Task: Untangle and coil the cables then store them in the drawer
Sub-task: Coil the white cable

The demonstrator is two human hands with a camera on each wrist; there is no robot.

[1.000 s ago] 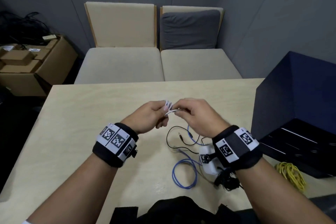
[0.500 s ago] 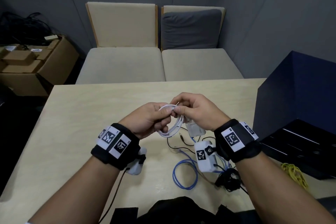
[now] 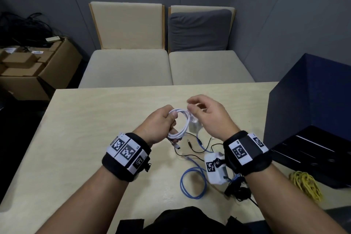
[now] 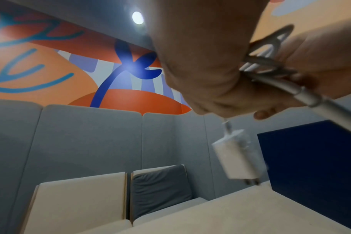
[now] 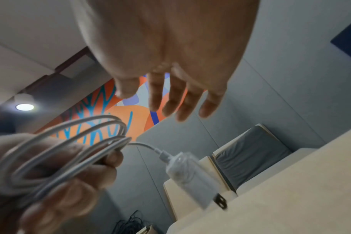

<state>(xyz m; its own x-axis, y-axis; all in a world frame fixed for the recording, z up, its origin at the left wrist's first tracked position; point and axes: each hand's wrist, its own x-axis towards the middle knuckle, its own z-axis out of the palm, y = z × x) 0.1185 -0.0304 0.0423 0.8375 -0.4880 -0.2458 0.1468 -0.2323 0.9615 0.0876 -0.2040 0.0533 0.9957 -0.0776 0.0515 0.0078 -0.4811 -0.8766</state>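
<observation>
Left hand (image 3: 159, 125) grips a coiled white charging cable (image 3: 180, 125), fingers curled round the loops, centre of the head frame, held above the pale wooden table (image 3: 95, 129). Coil hangs between the two hands, loops stacked roughly together. A white plug adapter (image 3: 194, 127) dangles from the coil's right side, blurred in both wrist views; prongs point down toward the table in the right wrist view (image 5: 219, 200). Right hand (image 3: 208, 118) sits just right of the coil, above it, fingers loose and spread, holding nothing; in the right wrist view its fingers (image 5: 170, 98) are apart and clear of the cable.

Below the hands on the table: a thin black audio cable (image 3: 191, 148) looped loosely, a blue cable (image 3: 191, 182) in a rough loop lower centre, tangled with a black clump (image 3: 237, 192) near the right wrist. A bundle of yellow cable (image 3: 305, 184) lies at lower right, beside the dark navy drawer unit (image 3: 311, 116), whose open black drawer (image 3: 313, 154) shows at the right edge. White cable well apart from the drawer.
</observation>
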